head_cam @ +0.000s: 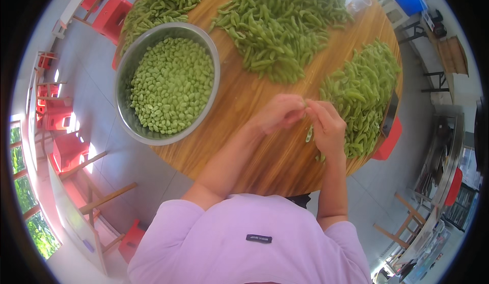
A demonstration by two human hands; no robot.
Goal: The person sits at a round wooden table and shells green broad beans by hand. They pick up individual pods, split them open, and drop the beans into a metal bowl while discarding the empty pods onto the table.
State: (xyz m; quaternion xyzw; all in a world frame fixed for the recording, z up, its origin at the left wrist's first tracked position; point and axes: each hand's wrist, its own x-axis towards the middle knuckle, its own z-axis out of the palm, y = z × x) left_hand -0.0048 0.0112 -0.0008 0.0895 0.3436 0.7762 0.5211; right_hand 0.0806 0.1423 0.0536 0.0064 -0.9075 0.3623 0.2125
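Note:
My left hand [280, 112] and my right hand [327, 125] meet fingertip to fingertip above the wooden table. Pinched between them is a small green soybean pod [305, 102], mostly hidden by the fingers. Beside my right hand spreads a pile of green pods [363, 92], some looking flat and split. A loose pale pod piece [309, 134] lies just under my right fingers. To the left stands a wide steel bowl [121, 108] holding many shelled green soybeans [174, 89]. A large heap of pods [282, 27] covers the table beyond my hands.
Another pod pile [168, 1] lies behind the bowl on the round wooden table [229, 150]. A dark flat object [390, 114] sits at the table's right edge. Red plastic stools [110, 20] stand around. A clear plastic item [359, 1] rests at the far edge.

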